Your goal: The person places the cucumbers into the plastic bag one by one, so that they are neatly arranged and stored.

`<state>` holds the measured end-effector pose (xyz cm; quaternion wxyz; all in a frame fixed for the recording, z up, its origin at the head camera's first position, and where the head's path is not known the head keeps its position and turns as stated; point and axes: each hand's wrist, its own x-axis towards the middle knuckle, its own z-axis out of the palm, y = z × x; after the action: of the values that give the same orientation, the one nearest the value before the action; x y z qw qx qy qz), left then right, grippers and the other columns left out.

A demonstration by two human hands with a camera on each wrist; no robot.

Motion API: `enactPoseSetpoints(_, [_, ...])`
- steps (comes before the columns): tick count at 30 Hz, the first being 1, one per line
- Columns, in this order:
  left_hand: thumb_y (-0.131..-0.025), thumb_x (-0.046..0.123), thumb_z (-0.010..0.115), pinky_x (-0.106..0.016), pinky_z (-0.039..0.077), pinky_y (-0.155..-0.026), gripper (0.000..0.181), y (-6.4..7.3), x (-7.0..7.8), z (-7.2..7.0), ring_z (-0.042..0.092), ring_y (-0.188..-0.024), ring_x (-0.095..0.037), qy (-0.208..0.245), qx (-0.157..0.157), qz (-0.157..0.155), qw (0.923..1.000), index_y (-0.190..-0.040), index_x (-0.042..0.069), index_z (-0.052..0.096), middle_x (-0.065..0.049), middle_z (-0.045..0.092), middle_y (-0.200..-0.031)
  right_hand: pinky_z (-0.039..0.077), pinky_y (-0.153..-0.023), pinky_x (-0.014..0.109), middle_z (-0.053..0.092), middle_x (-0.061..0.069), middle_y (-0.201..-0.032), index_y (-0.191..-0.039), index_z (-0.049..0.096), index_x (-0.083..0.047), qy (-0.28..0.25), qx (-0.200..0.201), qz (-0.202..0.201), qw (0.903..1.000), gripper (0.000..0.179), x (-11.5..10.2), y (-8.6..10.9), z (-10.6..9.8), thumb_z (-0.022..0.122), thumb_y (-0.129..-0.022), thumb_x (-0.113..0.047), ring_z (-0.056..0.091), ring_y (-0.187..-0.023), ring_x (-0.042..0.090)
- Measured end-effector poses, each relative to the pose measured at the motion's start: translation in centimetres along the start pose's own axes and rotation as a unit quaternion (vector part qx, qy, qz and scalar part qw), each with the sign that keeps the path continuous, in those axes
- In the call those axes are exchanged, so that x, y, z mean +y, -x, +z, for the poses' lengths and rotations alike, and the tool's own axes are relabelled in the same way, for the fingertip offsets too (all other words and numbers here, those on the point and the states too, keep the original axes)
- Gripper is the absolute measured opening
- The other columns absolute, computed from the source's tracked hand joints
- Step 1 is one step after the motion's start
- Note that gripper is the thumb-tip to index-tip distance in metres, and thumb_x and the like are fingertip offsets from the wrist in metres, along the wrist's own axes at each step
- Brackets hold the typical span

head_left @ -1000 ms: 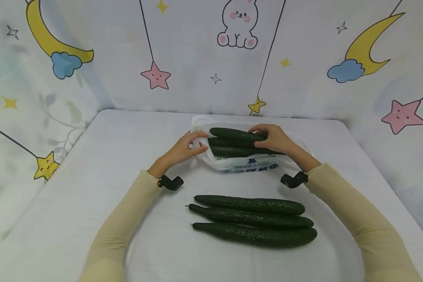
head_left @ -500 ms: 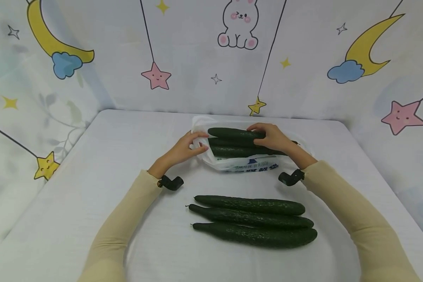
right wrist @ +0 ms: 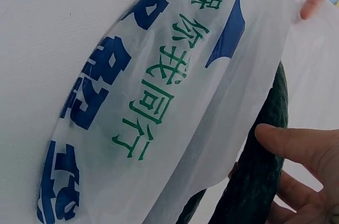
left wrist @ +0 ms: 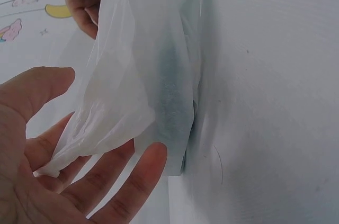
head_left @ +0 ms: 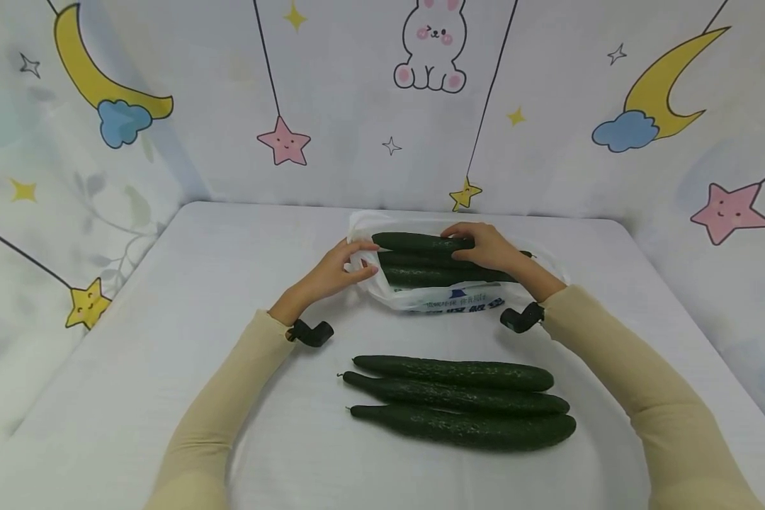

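Observation:
A white plastic bag (head_left: 398, 301) with blue and green print lies on its side at the back of the table, with several dark green cucumbers in its mouth. My right hand (head_left: 492, 251) grips the topmost cucumber (head_left: 408, 242), thumb on the near side and fingers over the far side. In the right wrist view this cucumber (right wrist: 257, 173) lies between thumb and fingers, partly behind the bag. At the bag's left end, my left hand (head_left: 331, 273) touches the plastic; the left wrist view shows its fingers (left wrist: 140, 181) loosely spread against the bag, thumb apart.
Three more cucumbers (head_left: 459, 395) lie side by side on the white-covered table (head_left: 280, 425), nearer to me than the bag. Behind the table hangs a cloth (head_left: 338, 92) printed with moons, stars and a rabbit.
My right hand has moved slightly to the left, and the top cucumber has slid left with it further over the bag. My left hand and the three front cucumbers have stayed put.

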<state>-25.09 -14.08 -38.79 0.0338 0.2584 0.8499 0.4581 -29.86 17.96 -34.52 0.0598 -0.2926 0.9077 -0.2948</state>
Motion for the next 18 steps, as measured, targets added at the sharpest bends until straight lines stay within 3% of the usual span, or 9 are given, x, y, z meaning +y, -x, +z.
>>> enactPoseSetpoints(18, [-0.095, 0.017, 0.065, -0.051, 0.041, -0.101, 0.046, 0.13, -0.01, -0.02, 0.044, -0.126, -0.031, -0.003, 0.007, 0.007, 0.9999, -0.138, 0.005, 0.053, -0.016, 0.047, -0.141, 0.037, -0.104, 0.058, 0.051, 0.028, -0.137, -0.131, 0.055, 0.005, 0.0, -0.011, 0.013, 0.9999, 0.043, 0.4, -0.85, 0.29, 0.064, -0.089, 0.005, 0.048, -0.126, 0.046])
